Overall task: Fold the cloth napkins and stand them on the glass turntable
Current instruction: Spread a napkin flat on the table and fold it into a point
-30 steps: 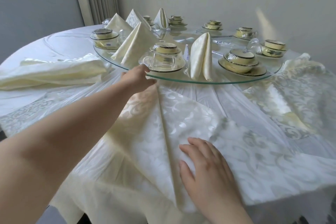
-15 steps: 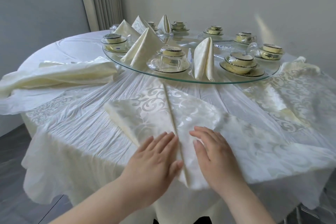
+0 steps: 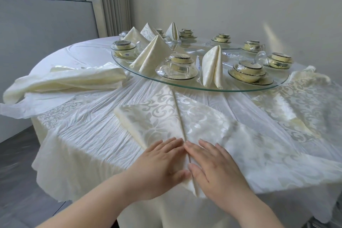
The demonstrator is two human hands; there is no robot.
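A cream patterned napkin [image 3: 161,116] lies flat on the table in front of me, folded into a kite shape with a centre seam running toward the turntable. My left hand [image 3: 159,164] presses its left flap with straight fingers. My right hand [image 3: 212,166] presses the right flap beside the seam, fingers flat too. Beyond it the glass turntable [image 3: 185,84] carries several folded napkins standing upright, among them one at the front [image 3: 212,66] and one to its left [image 3: 149,53].
Wrapped cup-and-saucer sets [image 3: 175,66] ring the turntable. A pile of unfolded napkins [image 3: 64,81] lies at the left of the table; another crumpled cloth [image 3: 307,76] sits at the right. The tablecloth [image 3: 83,135] hangs over the near edge.
My left hand came back from the turntable's rim and settled on the napkin's left flap. Both hands now lie side by side along the seam, closer together than half a second ago.
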